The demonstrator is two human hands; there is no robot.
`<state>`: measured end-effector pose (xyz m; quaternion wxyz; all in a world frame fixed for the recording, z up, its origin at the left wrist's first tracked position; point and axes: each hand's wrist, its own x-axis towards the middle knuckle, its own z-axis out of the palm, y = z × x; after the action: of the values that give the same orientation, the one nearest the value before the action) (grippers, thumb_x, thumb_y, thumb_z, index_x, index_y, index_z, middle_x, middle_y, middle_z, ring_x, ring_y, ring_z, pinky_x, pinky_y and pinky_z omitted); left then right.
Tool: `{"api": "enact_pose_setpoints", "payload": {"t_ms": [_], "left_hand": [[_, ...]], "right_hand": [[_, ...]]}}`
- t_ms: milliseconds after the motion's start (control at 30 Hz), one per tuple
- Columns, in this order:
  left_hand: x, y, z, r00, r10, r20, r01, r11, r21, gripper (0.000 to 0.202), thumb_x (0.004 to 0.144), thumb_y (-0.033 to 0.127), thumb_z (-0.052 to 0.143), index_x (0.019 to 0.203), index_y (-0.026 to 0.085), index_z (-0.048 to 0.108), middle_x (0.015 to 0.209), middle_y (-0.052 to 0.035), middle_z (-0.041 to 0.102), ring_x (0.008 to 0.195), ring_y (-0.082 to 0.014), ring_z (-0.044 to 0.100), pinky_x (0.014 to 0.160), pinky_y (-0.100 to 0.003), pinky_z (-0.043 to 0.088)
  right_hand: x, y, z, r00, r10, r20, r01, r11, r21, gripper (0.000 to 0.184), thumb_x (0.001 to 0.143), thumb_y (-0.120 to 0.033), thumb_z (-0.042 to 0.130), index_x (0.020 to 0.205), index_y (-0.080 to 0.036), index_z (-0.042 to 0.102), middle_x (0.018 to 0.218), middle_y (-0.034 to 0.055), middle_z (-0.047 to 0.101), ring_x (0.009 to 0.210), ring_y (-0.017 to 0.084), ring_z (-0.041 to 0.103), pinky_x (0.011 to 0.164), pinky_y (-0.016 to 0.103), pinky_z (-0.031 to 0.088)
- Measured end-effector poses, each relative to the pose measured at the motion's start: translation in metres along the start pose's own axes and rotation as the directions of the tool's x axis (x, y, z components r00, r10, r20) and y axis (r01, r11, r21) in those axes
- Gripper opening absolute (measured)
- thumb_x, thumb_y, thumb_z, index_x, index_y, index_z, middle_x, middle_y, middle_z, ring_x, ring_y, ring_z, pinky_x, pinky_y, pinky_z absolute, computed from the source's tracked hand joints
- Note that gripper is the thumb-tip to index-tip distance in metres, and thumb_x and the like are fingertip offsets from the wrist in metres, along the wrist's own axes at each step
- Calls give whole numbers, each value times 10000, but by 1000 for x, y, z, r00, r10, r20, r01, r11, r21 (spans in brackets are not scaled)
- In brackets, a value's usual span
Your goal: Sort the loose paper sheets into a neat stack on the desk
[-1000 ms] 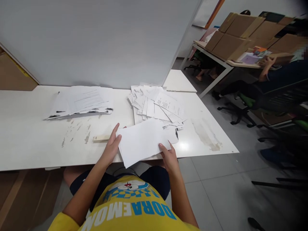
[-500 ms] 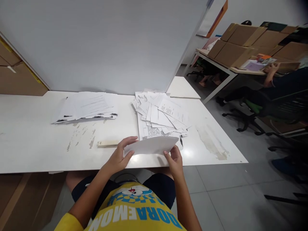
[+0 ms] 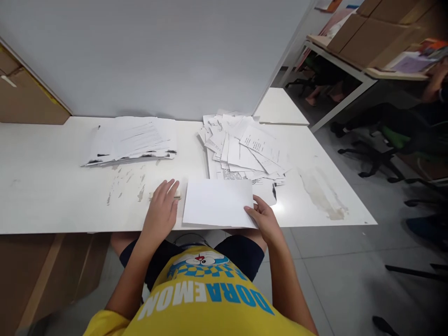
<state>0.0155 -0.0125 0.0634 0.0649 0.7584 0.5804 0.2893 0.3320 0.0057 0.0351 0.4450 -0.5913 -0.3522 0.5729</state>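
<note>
A blank white sheet of paper (image 3: pixel 217 203) lies nearly flat at the desk's front edge. My right hand (image 3: pixel 265 218) pinches its right edge, thumb on top. Left of the paper, my left hand (image 3: pixel 161 207) reaches palm down with fingers stretched out, over a thin cream-coloured bar (image 3: pixel 177 194). The hand hides most of the bar, and I cannot tell whether the fingers touch it. Just beyond the sheet is a messy pile of printed papers (image 3: pixel 241 149). A neater stack of papers (image 3: pixel 129 140) with black smudges along its front edge sits at the back left.
A grey partition (image 3: pixel 157 56) stands behind the white desk (image 3: pixel 45 186). Cardboard boxes (image 3: pixel 28 100) are at the far left. On the right are another table with boxes (image 3: pixel 378 39), a seated person (image 3: pixel 402 112) and an office chair (image 3: pixel 376 156).
My left hand has let go of the paper and moved left to the cream-coloured bar. The sheet, raised and bowed before, now lies flatter in my right hand. The view has shifted slightly.
</note>
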Motion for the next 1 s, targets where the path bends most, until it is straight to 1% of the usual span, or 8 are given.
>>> {"api": "enact_pose_setpoints", "payload": {"t_ms": [67, 133, 233, 400, 533, 700, 867, 1000], "left_hand": [[-7, -13, 0, 1000, 15, -11, -15, 997, 72, 494, 993, 233, 345, 1483, 206, 397, 1470, -133, 491, 1438, -300, 351, 1172, -510, 345], [-15, -24, 5, 1000, 13, -12, -12, 994, 113, 495, 971, 201, 350, 1457, 182, 444, 1421, -156, 524, 1392, -317, 401, 1146, -526, 370], [-23, -32, 14, 999, -10, -31, 15, 987, 157, 502, 941, 171, 361, 1426, 160, 491, 1355, -193, 545, 1315, -329, 461, 1103, -542, 401], [-28, -34, 24, 997, -41, -68, 54, 980, 192, 519, 923, 150, 372, 1423, 160, 508, 1369, -214, 519, 1326, -336, 446, 1106, -551, 383], [-28, -35, 28, 995, -53, -83, 67, 982, 177, 527, 914, 158, 404, 1428, 185, 515, 1367, -213, 529, 1334, -345, 447, 1107, -571, 371], [-28, -36, 29, 997, -16, -70, 31, 978, 205, 534, 910, 149, 417, 1434, 179, 515, 1373, -216, 518, 1346, -349, 428, 1116, -565, 369], [-29, -35, 29, 998, -43, -47, 50, 984, 171, 568, 898, 154, 432, 1462, 204, 483, 1412, -206, 494, 1377, -350, 399, 1138, -581, 344], [-29, -35, 29, 998, -42, -49, 50, 981, 186, 559, 908, 164, 433, 1463, 207, 479, 1405, -198, 497, 1379, -342, 397, 1145, -578, 338]], "right_hand": [[0, 6, 6, 1000, 25, -5, -25, 1000, -1, 652, 595, -434, 839, 1170, -196, 646, 796, 41, 761, 743, 239, 683, 691, 347, 521], [-1, 12, 12, 999, 27, 18, -27, 1000, -2, 649, 616, -430, 829, 1193, -199, 645, 815, 42, 768, 741, 236, 685, 686, 346, 524], [-3, 19, 19, 999, 14, 49, -13, 1000, -15, 589, 660, -415, 805, 1190, -203, 658, 856, 46, 777, 761, 236, 691, 692, 342, 525], [-4, 21, 19, 1000, 6, 16, -5, 996, -92, 557, 694, -370, 761, 1215, -207, 649, 862, 33, 774, 801, 234, 690, 702, 330, 517], [-2, 22, 11, 999, -6, 39, 11, 989, -145, 556, 715, -360, 740, 1243, -219, 640, 859, 31, 770, 764, 228, 685, 680, 330, 518], [1, 23, 8, 999, -36, 35, 40, 991, -126, 572, 717, -393, 738, 1248, -214, 628, 889, 42, 770, 769, 221, 675, 666, 325, 517], [-1, 15, 6, 1000, -18, 14, 20, 995, -96, 602, 700, -409, 764, 1250, -209, 624, 894, 51, 769, 791, 230, 679, 697, 344, 522], [-1, 11, 8, 1000, -7, 16, 9, 995, -97, 594, 679, -406, 779, 1225, -219, 638, 864, 39, 764, 788, 231, 673, 694, 344, 517]]}}
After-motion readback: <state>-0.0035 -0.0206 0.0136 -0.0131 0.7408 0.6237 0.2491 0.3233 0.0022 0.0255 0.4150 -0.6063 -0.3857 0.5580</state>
